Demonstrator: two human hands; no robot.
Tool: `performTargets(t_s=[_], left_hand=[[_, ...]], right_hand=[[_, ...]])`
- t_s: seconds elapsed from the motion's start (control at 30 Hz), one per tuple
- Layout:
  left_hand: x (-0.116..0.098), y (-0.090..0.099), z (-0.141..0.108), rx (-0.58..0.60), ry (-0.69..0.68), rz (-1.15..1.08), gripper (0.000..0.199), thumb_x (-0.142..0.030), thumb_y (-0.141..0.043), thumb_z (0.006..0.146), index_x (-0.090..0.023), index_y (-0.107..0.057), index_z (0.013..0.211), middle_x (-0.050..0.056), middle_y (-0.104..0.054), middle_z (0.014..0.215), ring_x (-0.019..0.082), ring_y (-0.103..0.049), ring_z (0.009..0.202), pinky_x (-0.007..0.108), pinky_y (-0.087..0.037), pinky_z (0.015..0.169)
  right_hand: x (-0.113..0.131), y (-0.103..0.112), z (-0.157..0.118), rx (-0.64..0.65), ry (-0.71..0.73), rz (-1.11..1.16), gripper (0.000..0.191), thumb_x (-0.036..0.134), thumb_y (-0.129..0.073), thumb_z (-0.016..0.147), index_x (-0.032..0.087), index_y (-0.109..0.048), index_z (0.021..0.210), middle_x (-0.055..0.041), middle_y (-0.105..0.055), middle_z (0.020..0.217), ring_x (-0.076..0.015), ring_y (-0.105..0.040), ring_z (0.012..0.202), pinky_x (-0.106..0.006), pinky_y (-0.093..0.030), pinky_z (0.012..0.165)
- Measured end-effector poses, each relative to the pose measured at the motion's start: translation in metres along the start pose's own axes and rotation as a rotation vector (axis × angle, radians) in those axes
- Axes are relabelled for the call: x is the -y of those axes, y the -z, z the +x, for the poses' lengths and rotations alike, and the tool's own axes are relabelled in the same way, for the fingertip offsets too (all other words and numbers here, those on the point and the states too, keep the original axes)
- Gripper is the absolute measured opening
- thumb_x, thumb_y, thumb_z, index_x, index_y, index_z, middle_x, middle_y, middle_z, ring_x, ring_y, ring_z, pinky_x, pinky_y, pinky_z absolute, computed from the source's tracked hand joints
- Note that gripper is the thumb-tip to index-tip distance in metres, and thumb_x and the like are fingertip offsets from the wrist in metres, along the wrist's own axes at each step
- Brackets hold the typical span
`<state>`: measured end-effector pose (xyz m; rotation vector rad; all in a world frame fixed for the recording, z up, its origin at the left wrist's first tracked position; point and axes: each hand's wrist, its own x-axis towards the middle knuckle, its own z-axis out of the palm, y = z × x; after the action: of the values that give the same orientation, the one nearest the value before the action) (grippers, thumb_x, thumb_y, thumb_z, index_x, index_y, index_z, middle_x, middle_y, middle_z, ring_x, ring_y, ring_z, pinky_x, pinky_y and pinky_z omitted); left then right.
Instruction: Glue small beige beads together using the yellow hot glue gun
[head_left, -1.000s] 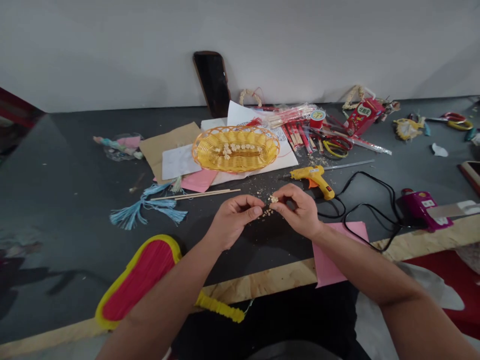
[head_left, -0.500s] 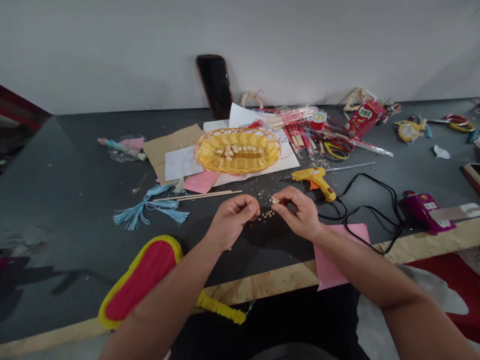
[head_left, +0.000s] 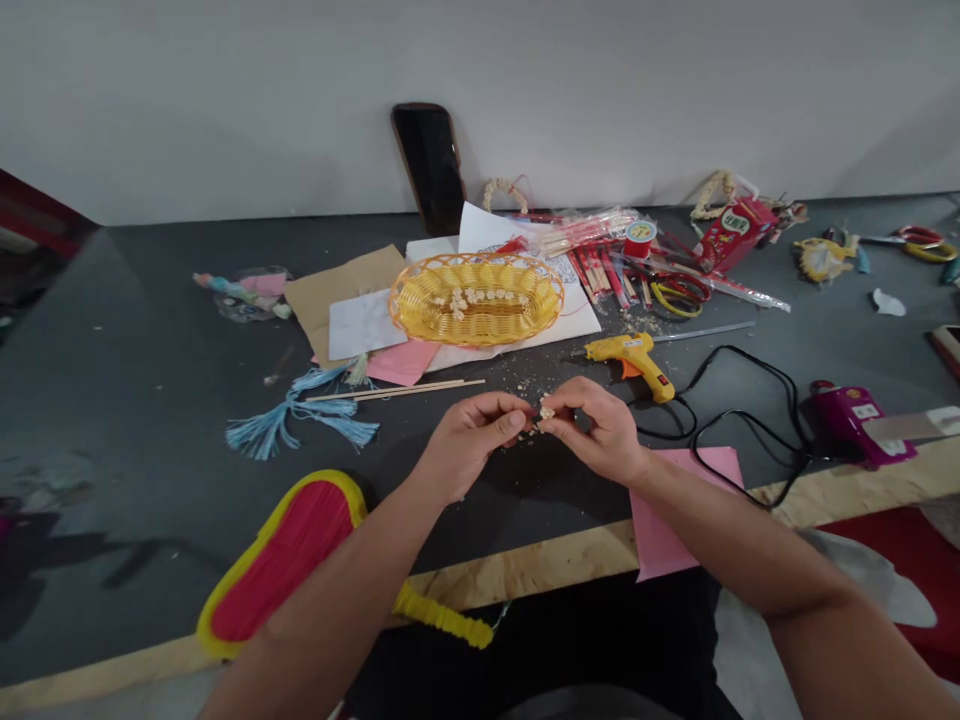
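Between the thumb and fingers of my right hand (head_left: pixel 596 425) is a small cream-coloured cluster (head_left: pixel 547 409). My left hand (head_left: pixel 480 440) is closed in a pinch close beside it; whatever it holds is too small to make out. Small pale bits lie on the dark table (head_left: pixel 495 530) under my fingertips, partly hidden by them. Beyond my hands, a yellow oval basket (head_left: pixel 480 334) holds a row of similar cream clusters (head_left: pixel 487 296). The yellow glue gun (head_left: pixel 632 358) lies on its side just past my right hand.
Two thin sticks (head_left: pixel 397 391) and blue tassels (head_left: pixel 289 415) lie left of centre. A red and yellow paddle shape (head_left: pixel 285 560) is under my left forearm. A black cable (head_left: pixel 787 400), pink paper (head_left: pixel 675 540) and purple device (head_left: pixel 859 425) are at right. A phone (head_left: pixel 430 165) leans on the wall.
My left hand has moved right, so its fingertips are now close to the cluster in my right hand. The cluster is turned slightly and sits a little lower.
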<state>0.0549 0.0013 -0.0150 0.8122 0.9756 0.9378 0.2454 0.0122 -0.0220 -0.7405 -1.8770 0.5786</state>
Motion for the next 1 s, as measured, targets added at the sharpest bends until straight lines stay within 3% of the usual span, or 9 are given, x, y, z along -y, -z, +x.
performTargets(t_s=[0.27, 0.4, 0.53, 0.7, 0.83, 1.0], left_hand=[[0.002, 0.000, -0.002, 0.068, -0.005, 0.053, 0.024, -0.038, -0.085, 0.069, -0.016, -0.076, 0.072, 0.000, -0.064, 0.066, 0.008, -0.049, 0.063, 0.022, -0.037, 0.062], [0.001, 0.000, -0.001, 0.023, -0.004, 0.016, 0.026, -0.038, -0.086, 0.066, -0.016, -0.077, 0.076, 0.002, -0.068, 0.071, 0.009, -0.051, 0.062, 0.023, -0.038, 0.061], [-0.001, -0.002, 0.001, -0.051, -0.009, -0.060, 0.029, -0.037, -0.090, 0.059, -0.017, -0.078, 0.076, 0.002, -0.070, 0.070, 0.009, -0.054, 0.062, 0.023, -0.041, 0.060], [0.001, -0.003, 0.001, -0.066, -0.058, -0.108, 0.026, -0.035, -0.091, 0.058, -0.020, -0.080, 0.076, 0.002, -0.072, 0.072, 0.008, -0.055, 0.061, 0.022, -0.043, 0.060], [0.006, -0.001, 0.000, -0.047, -0.091, -0.036, 0.021, -0.032, -0.089, 0.063, -0.022, -0.081, 0.079, 0.002, -0.075, 0.077, 0.012, -0.062, 0.071, 0.024, -0.048, 0.067], [0.000, 0.000, 0.001, -0.121, -0.125, -0.043, 0.026, -0.036, -0.089, 0.061, -0.021, -0.080, 0.080, -0.001, -0.069, 0.063, 0.009, -0.057, 0.059, 0.022, -0.045, 0.061]], right_hand=[[-0.002, -0.004, -0.001, 0.071, 0.037, 0.043, 0.021, 0.023, -0.066, 0.091, 0.022, -0.067, 0.113, -0.0062, -0.071, 0.092, -0.0167, -0.066, 0.086, -0.030, -0.057, 0.075], [-0.002, -0.003, -0.003, 0.087, -0.059, 0.045, 0.031, 0.029, -0.066, 0.091, 0.022, -0.061, 0.120, -0.0041, -0.068, 0.088, -0.0135, -0.060, 0.070, -0.028, -0.054, 0.066], [-0.002, -0.004, -0.004, 0.093, -0.126, 0.086, 0.026, 0.031, -0.067, 0.090, 0.021, -0.061, 0.114, -0.0037, -0.067, 0.090, -0.0108, -0.057, 0.065, -0.025, -0.052, 0.062], [-0.001, -0.010, -0.006, 0.117, -0.381, 0.326, 0.037, 0.042, -0.066, 0.090, 0.020, -0.060, 0.119, -0.0017, -0.066, 0.085, -0.0107, -0.059, 0.067, -0.023, -0.051, 0.060], [0.002, -0.011, -0.004, 0.186, -0.384, 0.327, 0.027, 0.043, -0.068, 0.088, 0.018, -0.068, 0.100, -0.0021, -0.066, 0.083, -0.0118, -0.060, 0.072, -0.024, -0.051, 0.065], [-0.001, -0.003, 0.000, 0.083, -0.389, 0.318, 0.026, 0.041, -0.061, 0.094, 0.017, -0.063, 0.082, 0.0007, -0.059, 0.071, -0.0097, -0.054, 0.064, -0.023, -0.044, 0.059]])
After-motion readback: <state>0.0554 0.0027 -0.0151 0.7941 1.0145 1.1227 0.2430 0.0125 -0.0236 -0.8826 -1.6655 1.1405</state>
